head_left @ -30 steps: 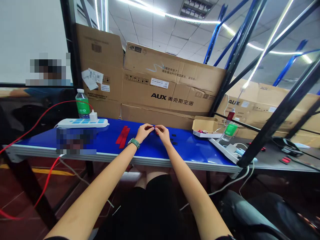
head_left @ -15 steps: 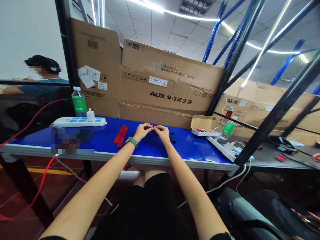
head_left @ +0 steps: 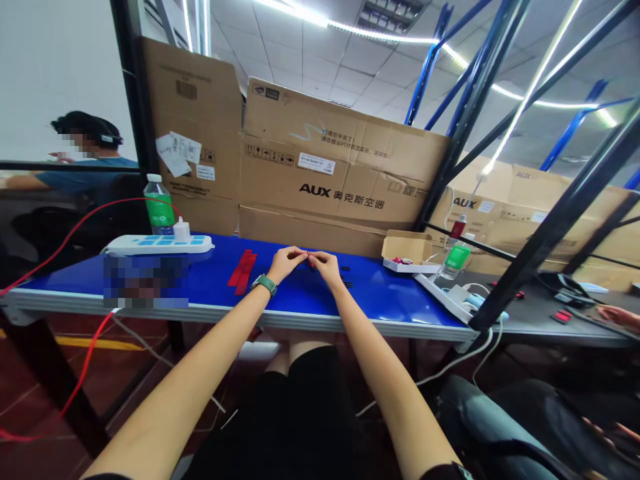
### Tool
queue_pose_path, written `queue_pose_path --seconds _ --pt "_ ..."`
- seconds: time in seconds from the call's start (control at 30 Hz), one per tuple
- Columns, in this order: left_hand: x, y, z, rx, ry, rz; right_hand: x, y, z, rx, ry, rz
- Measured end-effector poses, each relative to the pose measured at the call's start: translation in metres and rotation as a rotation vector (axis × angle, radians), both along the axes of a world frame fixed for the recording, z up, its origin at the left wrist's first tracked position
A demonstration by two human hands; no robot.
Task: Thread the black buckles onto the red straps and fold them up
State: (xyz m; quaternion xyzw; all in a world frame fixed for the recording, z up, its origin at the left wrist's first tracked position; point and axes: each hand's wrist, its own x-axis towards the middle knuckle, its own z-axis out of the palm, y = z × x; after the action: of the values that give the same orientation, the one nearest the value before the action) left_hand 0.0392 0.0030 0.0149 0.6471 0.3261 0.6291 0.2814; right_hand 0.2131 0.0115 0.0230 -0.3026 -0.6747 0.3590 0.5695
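My left hand (head_left: 287,261) and my right hand (head_left: 325,266) meet over the blue table (head_left: 210,283), fingers pinched together on a small dark part that is too small to name. A green watch sits on my left wrist. Red strips (head_left: 243,271) lie flat on the table just left of my left hand. A few small black pieces (head_left: 346,278) lie right of my right hand.
A white power strip (head_left: 157,245) and a green-labelled bottle (head_left: 159,205) stand at the back left. An open small cardboard box (head_left: 407,254) sits at the right, large cardboard cartons (head_left: 330,167) behind. Another person (head_left: 85,157) sits far left; someone's hand (head_left: 620,315) shows at the right.
Both hands stay pinched together at the same spot. The view has shifted slightly, and someone's hand has come further into view at the far right.
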Motion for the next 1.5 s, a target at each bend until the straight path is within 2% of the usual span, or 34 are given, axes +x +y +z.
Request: queue_pose_path --seconds 0.1,0.17,0.37,0.63,0.73,0.93,1.07,1.23,1.4,1.5 --pt "0.000 0.003 -0.001 -0.129 -0.027 -0.071 -0.002 0.004 -0.001 -0.110 0.134 -0.063" --pt "0.001 0.005 -0.002 -0.172 -0.013 -0.071 -0.002 0.005 -0.001 -0.173 0.194 -0.072" --pt "-0.001 -0.002 0.000 -0.013 0.138 0.037 -0.001 -0.001 0.000 -0.241 0.191 -0.024" --pt "-0.002 -0.015 0.006 0.109 0.279 0.216 -0.002 -0.004 -0.002 -0.210 0.099 0.076" --pt "-0.001 -0.018 0.007 0.160 0.374 0.272 -0.006 -0.008 -0.001 -0.266 0.105 0.094" --pt "0.000 -0.023 0.008 0.169 0.506 0.299 -0.006 -0.014 0.000 -0.427 0.158 0.187" --pt "-0.003 -0.019 0.007 0.151 0.425 0.316 -0.003 -0.011 0.000 -0.402 0.200 0.194" --pt "-0.003 -0.012 0.006 0.104 0.272 0.247 -0.001 -0.007 -0.002 -0.357 0.143 0.181" --pt "0.006 -0.011 0.003 -0.053 0.106 0.021 -0.005 0.001 -0.003 -0.275 0.151 0.063" --pt "0.007 -0.011 0.001 -0.021 0.120 -0.008 -0.005 0.002 -0.004 -0.287 0.163 0.055"
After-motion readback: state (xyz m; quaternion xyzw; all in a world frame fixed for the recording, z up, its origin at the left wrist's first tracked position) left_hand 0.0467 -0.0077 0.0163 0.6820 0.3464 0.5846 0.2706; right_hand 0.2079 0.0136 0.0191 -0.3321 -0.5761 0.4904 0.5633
